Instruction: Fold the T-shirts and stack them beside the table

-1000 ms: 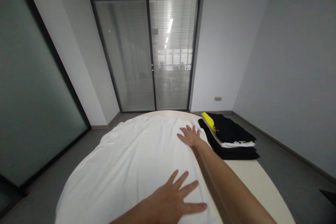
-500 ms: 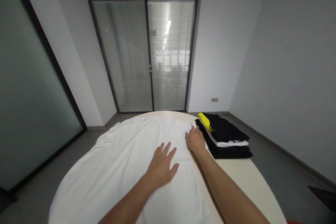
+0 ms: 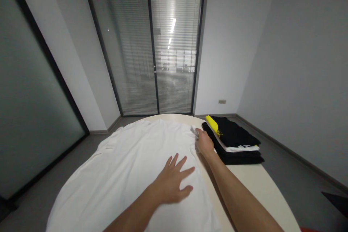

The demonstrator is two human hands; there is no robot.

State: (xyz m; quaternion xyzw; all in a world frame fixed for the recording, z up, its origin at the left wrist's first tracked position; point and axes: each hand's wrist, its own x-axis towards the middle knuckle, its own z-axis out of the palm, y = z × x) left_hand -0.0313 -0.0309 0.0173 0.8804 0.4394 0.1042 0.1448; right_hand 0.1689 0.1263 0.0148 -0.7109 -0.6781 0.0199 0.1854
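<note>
A white T-shirt point(image 3: 130, 166) lies spread across the round table, with light creases running over it. My left hand point(image 3: 174, 181) rests flat on the cloth near its right side, fingers spread and holding nothing. Farther off, at the shirt's upper right edge, my right hand point(image 3: 204, 142) has its fingers curled in a pinch on the fabric, where a small fold stands up. The fingertips are partly hidden. Just right of that hand sits a stack of folded clothes point(image 3: 235, 134), mostly black, with a white layer and a yellow roll on top.
The cream tabletop point(image 3: 252, 185) shows along the right side and at the far rim. Beyond the table are a glass door with blinds point(image 3: 174, 90) and pale walls. A dark pointed object point(image 3: 337, 203) shows at the lower right.
My left hand has slid right and a little nearer, its fingers spreading wider. My right hand has gone from lying on the shirt's edge to pinching it, lifting a small fold.
</note>
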